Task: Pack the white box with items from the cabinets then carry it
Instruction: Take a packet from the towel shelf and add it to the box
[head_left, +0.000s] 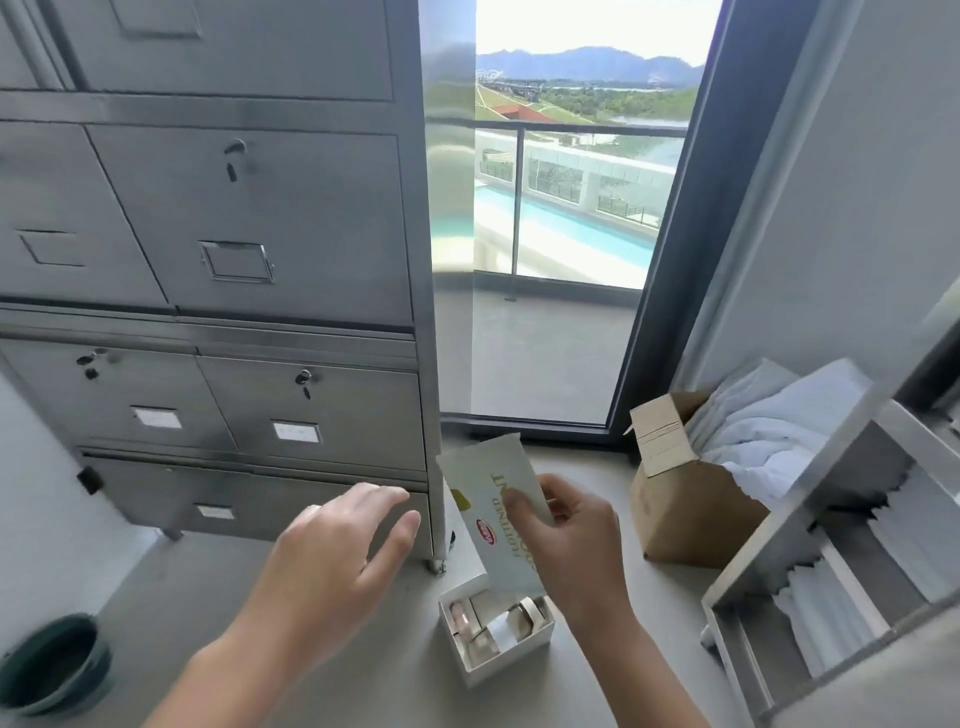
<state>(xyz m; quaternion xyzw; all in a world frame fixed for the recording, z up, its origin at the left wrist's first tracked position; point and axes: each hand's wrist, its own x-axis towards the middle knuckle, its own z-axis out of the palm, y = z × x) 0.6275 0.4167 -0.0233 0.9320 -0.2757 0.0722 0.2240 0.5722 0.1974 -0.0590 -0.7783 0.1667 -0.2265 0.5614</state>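
Note:
A small white box (511, 659) stands open on the floor below my hands, with several tape rolls and small items inside. My right hand (569, 540) grips a flat pale-green packet (488, 499) with gold lettering and a red logo, held tilted just above the box. My left hand (337, 551) hovers open to the left of the packet, fingers spread, holding nothing. A steel filing cabinet (218, 291) with shut drawers rises at the left. An open drawer (831, 587) holding white papers juts out at the right.
A brown cardboard box (685, 499) with white cloth or paper sits on the floor right of the packet. A dark green bowl (54, 662) lies at the lower left. A glass balcony door (550, 234) stands behind.

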